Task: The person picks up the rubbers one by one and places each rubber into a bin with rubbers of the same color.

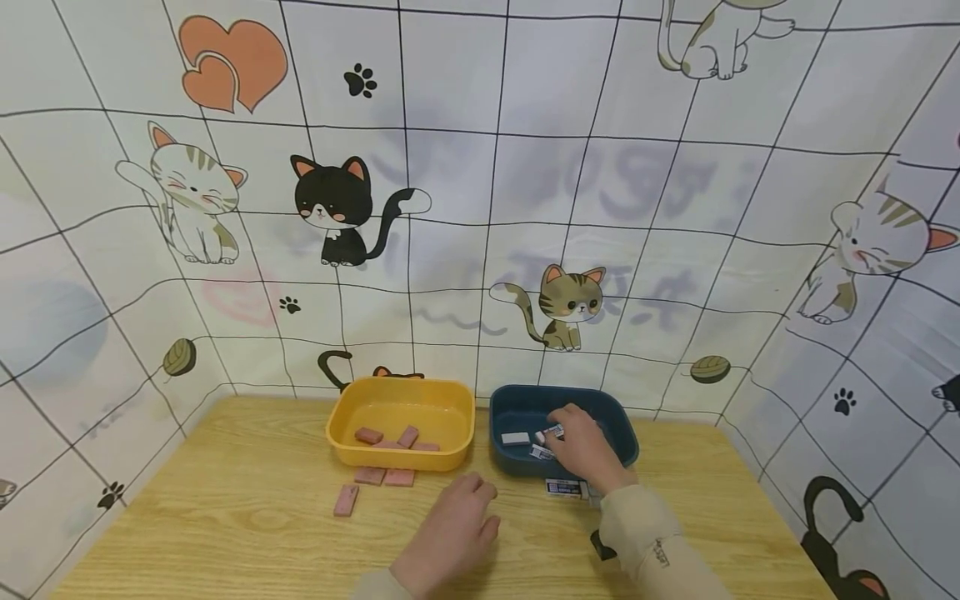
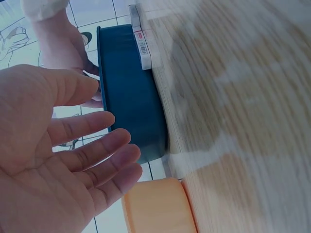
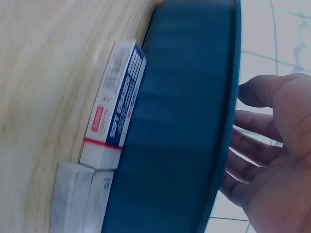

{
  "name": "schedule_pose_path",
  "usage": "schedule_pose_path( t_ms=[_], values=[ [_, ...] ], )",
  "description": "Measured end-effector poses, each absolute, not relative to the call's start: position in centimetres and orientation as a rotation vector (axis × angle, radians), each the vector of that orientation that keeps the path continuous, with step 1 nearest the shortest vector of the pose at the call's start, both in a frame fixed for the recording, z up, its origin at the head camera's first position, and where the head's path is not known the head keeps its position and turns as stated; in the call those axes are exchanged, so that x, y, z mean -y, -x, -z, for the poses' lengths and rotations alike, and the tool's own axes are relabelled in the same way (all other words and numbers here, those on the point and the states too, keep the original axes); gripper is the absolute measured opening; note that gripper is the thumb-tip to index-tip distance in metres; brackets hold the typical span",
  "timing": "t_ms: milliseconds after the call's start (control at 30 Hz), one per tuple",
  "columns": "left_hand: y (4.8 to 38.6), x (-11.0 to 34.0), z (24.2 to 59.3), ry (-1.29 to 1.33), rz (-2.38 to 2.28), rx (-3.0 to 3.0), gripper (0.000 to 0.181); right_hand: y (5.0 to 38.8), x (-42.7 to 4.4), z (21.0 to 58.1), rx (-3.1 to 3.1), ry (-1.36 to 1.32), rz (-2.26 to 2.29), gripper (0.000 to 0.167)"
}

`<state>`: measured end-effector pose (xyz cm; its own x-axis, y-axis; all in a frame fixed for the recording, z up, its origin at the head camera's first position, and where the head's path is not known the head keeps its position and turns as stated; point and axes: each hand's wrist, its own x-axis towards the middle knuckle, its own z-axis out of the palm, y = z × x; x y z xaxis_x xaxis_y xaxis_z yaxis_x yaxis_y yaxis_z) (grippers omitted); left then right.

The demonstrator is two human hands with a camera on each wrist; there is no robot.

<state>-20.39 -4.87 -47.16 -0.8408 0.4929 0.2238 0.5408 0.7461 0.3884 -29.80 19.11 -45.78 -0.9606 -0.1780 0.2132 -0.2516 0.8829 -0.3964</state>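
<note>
In the head view my right hand (image 1: 588,450) reaches over the near rim of the dark blue bin (image 1: 626,446). Its fingertips are at a small white-and-blue eraser (image 1: 553,432); whether they grip it is hidden. In the right wrist view the bin's wall (image 3: 180,111) covers the fingertips of that hand (image 3: 272,141). Other erasers, such as a white one (image 1: 515,439), lie in the bin. My left hand (image 1: 453,529) hovers over the table in front of the bins, fingers loosely bent, holding nothing; in the left wrist view its palm (image 2: 68,150) is bare.
A yellow bin (image 1: 438,458) with several pink blocks (image 1: 368,435) stands left of the blue one. More pink blocks (image 1: 346,500) lie before it on the wooden table (image 1: 247,517). A boxed eraser (image 1: 566,488) lies against the blue bin's front. A black object (image 1: 602,546) is beside my right sleeve.
</note>
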Motion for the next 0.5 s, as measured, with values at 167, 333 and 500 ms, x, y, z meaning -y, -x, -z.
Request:
schedule_pose_path(
  t_ms=[167,333,500],
  values=[
    [20.5,5.4,47.3,0.809,0.732,2.835,0.026,28.0,-18.3,45.2,2.823,-0.374,-0.693,0.025],
    [20.5,5.9,47.3,0.788,0.745,2.801,0.026,26.4,-17.7,45.1,2.742,-0.443,-0.730,0.019],
    [20.7,6.4,47.2,0.743,0.777,2.800,0.027,25.2,-17.1,45.3,2.672,-0.495,-0.777,0.018]
  ],
)
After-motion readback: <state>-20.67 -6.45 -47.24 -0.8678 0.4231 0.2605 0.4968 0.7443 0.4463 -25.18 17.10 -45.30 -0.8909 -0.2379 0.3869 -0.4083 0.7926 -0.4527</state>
